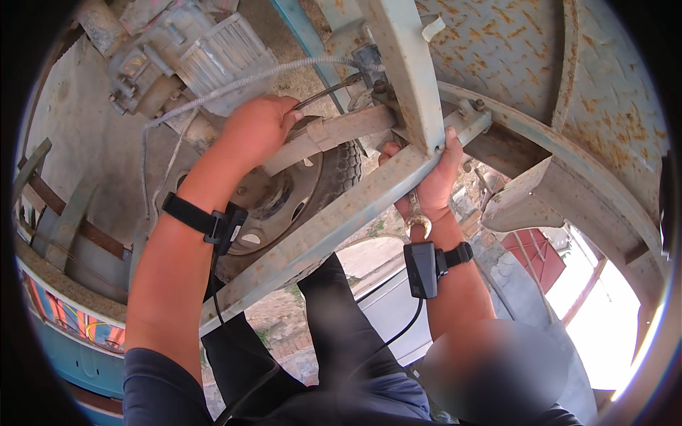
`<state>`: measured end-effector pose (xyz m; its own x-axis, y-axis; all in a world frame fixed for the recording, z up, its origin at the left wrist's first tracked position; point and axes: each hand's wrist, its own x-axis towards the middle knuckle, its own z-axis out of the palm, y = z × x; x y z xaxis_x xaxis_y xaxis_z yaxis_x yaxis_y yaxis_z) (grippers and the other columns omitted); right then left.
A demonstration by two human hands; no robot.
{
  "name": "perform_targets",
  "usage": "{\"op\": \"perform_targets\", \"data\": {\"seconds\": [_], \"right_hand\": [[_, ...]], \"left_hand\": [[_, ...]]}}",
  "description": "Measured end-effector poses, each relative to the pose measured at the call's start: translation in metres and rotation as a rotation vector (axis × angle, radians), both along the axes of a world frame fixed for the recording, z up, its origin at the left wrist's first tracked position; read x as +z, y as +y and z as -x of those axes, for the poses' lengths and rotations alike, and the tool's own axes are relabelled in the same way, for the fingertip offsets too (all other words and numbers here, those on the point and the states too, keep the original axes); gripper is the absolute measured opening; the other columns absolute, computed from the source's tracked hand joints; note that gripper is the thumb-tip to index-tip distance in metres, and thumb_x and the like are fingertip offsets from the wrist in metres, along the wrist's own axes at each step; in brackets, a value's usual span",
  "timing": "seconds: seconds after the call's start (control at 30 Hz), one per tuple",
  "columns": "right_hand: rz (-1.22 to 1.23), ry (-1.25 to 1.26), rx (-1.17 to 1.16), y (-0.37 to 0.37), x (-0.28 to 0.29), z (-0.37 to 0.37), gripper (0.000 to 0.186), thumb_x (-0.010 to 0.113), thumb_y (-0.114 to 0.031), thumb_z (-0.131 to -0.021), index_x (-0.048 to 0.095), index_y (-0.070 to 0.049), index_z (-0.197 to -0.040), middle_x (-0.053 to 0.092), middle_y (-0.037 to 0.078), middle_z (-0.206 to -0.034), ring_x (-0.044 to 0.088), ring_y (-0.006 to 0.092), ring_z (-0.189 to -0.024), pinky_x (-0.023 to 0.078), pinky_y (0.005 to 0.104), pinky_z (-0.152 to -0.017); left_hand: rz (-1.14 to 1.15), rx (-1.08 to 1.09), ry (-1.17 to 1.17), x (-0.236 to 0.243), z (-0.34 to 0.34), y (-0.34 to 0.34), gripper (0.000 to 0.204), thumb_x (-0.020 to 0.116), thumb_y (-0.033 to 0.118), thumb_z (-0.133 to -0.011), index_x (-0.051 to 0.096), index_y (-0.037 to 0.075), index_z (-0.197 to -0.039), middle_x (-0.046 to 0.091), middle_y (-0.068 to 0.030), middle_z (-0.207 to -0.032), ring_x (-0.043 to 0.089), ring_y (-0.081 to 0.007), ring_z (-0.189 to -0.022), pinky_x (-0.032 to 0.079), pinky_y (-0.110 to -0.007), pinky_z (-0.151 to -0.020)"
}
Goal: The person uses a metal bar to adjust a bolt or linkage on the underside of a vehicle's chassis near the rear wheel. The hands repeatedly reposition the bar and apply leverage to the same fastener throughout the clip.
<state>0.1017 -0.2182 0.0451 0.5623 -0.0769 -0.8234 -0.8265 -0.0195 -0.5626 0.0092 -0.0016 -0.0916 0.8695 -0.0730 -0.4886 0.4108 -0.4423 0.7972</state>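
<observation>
My left hand (260,129) is closed around a slim steel tool (328,92). Its shaft slants up to the right and reaches the bolts (381,89) by the upright beam (406,64); its working end is hard to make out. On the other side, my right hand (438,186) wraps the underside of the pale blue steel rail (334,213), thumb against its end. A wrench (418,221) sits in that hand, its ring end showing near the wrist. The wrench's other end is hidden behind the rail.
Behind the rail stands a wheel (273,195) with a black tyre. A ribbed metal housing (220,60) lies at the upper left, and a grey corrugated conduit (263,74) crosses above my left hand. Rusty tread plate (497,50) covers the upper right. Bolts (477,106) protrude at the rail's end.
</observation>
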Motion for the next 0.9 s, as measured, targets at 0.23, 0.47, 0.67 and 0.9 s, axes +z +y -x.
{"op": "perform_targets", "data": {"seconds": [0.23, 0.47, 0.67, 0.9], "right_hand": [[0.063, -0.023, 0.048, 0.001, 0.002, -0.003, 0.075, 0.041, -0.071, -0.095, 0.058, -0.004, -0.124, 0.064, 0.015, -0.081, 0.063, 0.0275, -0.071, 0.055, 0.0411, -0.067], [0.078, -0.069, 0.024, 0.001, -0.007, -0.002, 0.085, 0.037, -0.075, -0.094, 0.055, 0.001, -0.128, 0.064, 0.018, -0.082, 0.063, 0.0284, -0.070, 0.054, 0.0388, -0.066], [0.059, -0.049, 0.018, 0.002, -0.003, -0.001, 0.084, 0.039, -0.075, -0.093, 0.055, 0.001, -0.127, 0.064, 0.019, -0.081, 0.062, 0.0287, -0.069, 0.053, 0.0390, -0.067], [-0.002, -0.037, -0.001, 0.001, -0.002, 0.000, 0.074, 0.042, -0.070, -0.096, 0.060, -0.006, -0.128, 0.061, 0.010, -0.082, 0.061, 0.0228, -0.072, 0.054, 0.0395, -0.066]], "left_hand": [[-0.051, 0.141, -0.059, 0.033, 0.028, -0.003, 0.027, 0.058, 0.030, -0.103, 0.073, 0.010, -0.113, 0.067, -0.0171, -0.097, 0.066, -0.0402, -0.094, 0.052, -0.050, -0.082], [0.091, 0.228, -0.078, 0.017, 0.018, -0.004, 0.029, 0.063, 0.026, -0.103, 0.071, 0.005, -0.123, 0.064, -0.0154, -0.097, 0.064, -0.0351, -0.094, 0.051, -0.042, -0.083], [0.158, 0.262, -0.077, 0.011, 0.011, -0.008, 0.027, 0.063, 0.028, -0.102, 0.073, 0.009, -0.118, 0.065, -0.0159, -0.096, 0.064, -0.0376, -0.098, 0.051, -0.046, -0.086], [0.229, 0.285, -0.097, -0.014, 0.009, -0.019, 0.028, 0.063, 0.026, -0.102, 0.072, 0.008, -0.121, 0.066, -0.0171, -0.102, 0.064, -0.0377, -0.100, 0.051, -0.045, -0.088]]}}
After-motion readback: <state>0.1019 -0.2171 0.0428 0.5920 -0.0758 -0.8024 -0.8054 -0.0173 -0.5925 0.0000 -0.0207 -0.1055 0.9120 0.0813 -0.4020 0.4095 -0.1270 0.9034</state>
